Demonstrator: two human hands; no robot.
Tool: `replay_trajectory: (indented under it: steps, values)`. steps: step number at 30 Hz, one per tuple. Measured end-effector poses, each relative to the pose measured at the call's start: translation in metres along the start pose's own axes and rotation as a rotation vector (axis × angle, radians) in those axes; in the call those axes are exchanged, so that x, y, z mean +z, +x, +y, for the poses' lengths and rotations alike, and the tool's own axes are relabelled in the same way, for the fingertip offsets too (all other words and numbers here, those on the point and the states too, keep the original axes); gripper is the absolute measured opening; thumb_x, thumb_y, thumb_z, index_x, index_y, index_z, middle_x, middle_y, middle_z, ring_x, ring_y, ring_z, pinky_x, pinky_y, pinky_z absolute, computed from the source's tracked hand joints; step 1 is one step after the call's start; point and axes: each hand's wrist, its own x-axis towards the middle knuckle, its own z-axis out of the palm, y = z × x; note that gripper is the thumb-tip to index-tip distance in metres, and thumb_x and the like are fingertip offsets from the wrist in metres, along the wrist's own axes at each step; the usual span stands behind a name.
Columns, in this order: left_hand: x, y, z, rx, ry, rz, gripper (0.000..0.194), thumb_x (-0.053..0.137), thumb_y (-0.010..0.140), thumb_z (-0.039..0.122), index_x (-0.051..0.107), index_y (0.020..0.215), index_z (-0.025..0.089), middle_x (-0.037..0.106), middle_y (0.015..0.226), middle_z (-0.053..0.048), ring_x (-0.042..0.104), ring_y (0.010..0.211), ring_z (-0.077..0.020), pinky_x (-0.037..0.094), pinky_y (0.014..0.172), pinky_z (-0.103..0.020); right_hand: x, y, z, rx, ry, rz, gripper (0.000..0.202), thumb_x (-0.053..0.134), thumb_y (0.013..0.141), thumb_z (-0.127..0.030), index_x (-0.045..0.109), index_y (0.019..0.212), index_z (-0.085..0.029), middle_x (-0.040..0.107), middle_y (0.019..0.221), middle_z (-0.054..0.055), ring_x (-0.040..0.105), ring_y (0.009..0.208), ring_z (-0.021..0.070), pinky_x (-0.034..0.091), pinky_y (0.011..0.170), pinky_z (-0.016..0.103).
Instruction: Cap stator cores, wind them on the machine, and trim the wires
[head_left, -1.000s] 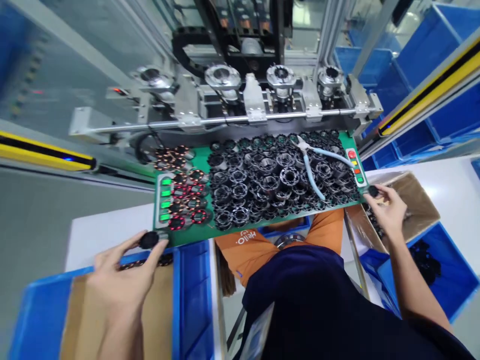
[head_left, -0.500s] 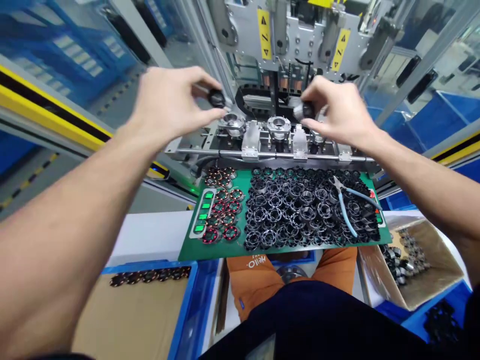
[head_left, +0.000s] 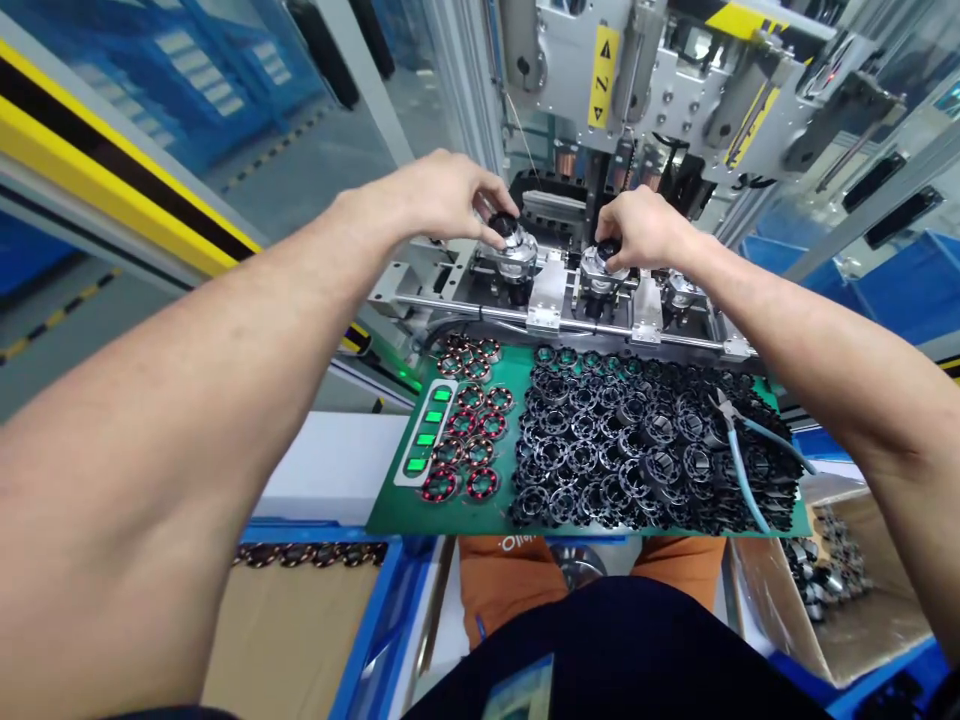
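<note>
My left hand [head_left: 469, 200] grips a black ring part [head_left: 504, 224] at the top of the left round metal fixture [head_left: 517, 258]. Over the middle fixture [head_left: 602, 272], the fingers of my right hand [head_left: 637, 228] are closed on another black ring part [head_left: 608, 246]. A third fixture [head_left: 682, 288] stands to the right of it, partly behind my right wrist. In front of the fixtures, many black ring cores [head_left: 585, 455] cover the green board [head_left: 390, 505], with copper-wound rings [head_left: 481, 484] at their left.
Pliers [head_left: 739, 465] with blue handles lie on the black cores. A carton [head_left: 874, 600] of parts stands at the lower right. A blue-edged tray [head_left: 360, 640] with wound rings is at the lower left. Machine heads [head_left: 675, 90] hang above the fixtures.
Both hands have come down onto the left and middle fixtures with their black parts; my right hand has shifted from the right fixture to the middle one. The view has shifted too.
</note>
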Motion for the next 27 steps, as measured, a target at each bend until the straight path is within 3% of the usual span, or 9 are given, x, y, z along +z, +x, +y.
replay_trajectory:
  steps: [3,6,10,11,13,16,20,23,27]
  values:
    - [-0.005,0.008,0.001,0.033,0.036,-0.034,0.093,0.005,0.089,0.056,0.061,0.093,-0.018,0.081,0.121,-0.003,0.073,0.136,-0.0162,0.05,0.083,-0.02,0.0,0.005,0.007,-0.057,0.019,0.009,0.066,0.119,0.058,-0.062,0.084,0.087,-0.015,0.076,0.086,-0.005,0.088,0.103,0.026,0.071,0.119,0.057]
    - [-0.008,0.013,0.001,0.069,0.06,-0.066,0.097,0.0,0.086,0.055,0.061,0.096,-0.02,0.08,0.122,-0.002,0.071,0.138,-0.018,0.049,0.082,-0.02,-0.003,0.005,0.006,-0.062,-0.033,-0.027,0.068,0.119,0.056,-0.064,0.086,0.09,-0.015,0.074,0.083,-0.006,0.086,0.096,0.0238,0.072,0.114,0.056]
    - [-0.007,0.016,-0.001,0.098,0.068,-0.097,0.103,-0.002,0.086,0.052,0.065,0.108,-0.022,0.079,0.128,-0.002,0.07,0.142,-0.0173,0.053,0.094,-0.028,-0.012,-0.003,-0.005,-0.033,-0.073,-0.028,0.065,0.12,0.061,-0.058,0.089,0.098,-0.015,0.08,0.089,-0.003,0.085,0.096,0.0242,0.073,0.11,0.05]
    - [-0.006,0.016,-0.001,0.095,0.071,-0.104,0.101,0.004,0.09,0.054,0.067,0.11,-0.022,0.08,0.131,-0.004,0.071,0.143,-0.0178,0.054,0.099,-0.03,-0.016,-0.006,-0.01,-0.016,-0.079,-0.046,0.063,0.119,0.065,-0.058,0.089,0.101,-0.015,0.083,0.093,-0.001,0.086,0.099,0.0255,0.072,0.111,0.049]
    - [-0.005,0.018,0.0,0.076,0.082,-0.11,0.089,0.034,0.101,0.06,0.072,0.118,-0.018,0.084,0.136,-0.009,0.075,0.145,-0.0179,0.055,0.113,-0.032,-0.025,-0.01,-0.022,0.039,-0.092,-0.113,0.057,0.116,0.075,-0.053,0.09,0.11,-0.017,0.087,0.104,0.003,0.088,0.109,0.0295,0.071,0.115,0.05]
    - [-0.006,0.02,0.002,0.045,0.098,-0.108,0.059,0.08,0.101,0.041,0.079,0.141,-0.003,0.088,0.142,-0.01,0.081,0.14,-0.0141,0.054,0.129,-0.034,-0.039,-0.015,-0.039,0.129,-0.121,-0.213,0.05,0.111,0.084,-0.036,0.092,0.126,-0.018,0.091,0.119,0.008,0.088,0.122,0.0347,0.068,0.121,0.052]
    - [-0.007,0.02,0.003,0.026,0.12,-0.127,0.056,0.081,0.107,0.027,0.073,0.156,0.003,0.087,0.147,-0.005,0.081,0.139,-0.012,0.054,0.132,-0.034,-0.049,-0.016,-0.051,0.143,-0.15,-0.261,0.053,0.108,0.088,-0.036,0.09,0.135,-0.017,0.091,0.126,0.011,0.087,0.124,0.0356,0.066,0.123,0.053]
    - [-0.006,0.022,0.002,0.005,0.141,-0.15,0.058,0.08,0.107,0.029,0.072,0.158,0.002,0.087,0.144,-0.005,0.083,0.136,-0.0151,0.059,0.127,-0.04,-0.049,-0.014,-0.05,0.135,-0.145,-0.271,0.056,0.108,0.089,-0.043,0.09,0.135,-0.016,0.09,0.126,0.011,0.086,0.124,0.0351,0.067,0.122,0.052]
    - [-0.004,0.029,0.0,-0.004,0.148,-0.192,0.057,0.073,0.109,0.036,0.074,0.156,0.002,0.087,0.14,-0.004,0.084,0.135,-0.0182,0.061,0.123,-0.046,-0.049,-0.009,-0.044,0.132,-0.147,-0.281,0.054,0.11,0.086,-0.034,0.091,0.133,-0.015,0.091,0.121,0.01,0.087,0.121,0.034,0.067,0.118,0.052]
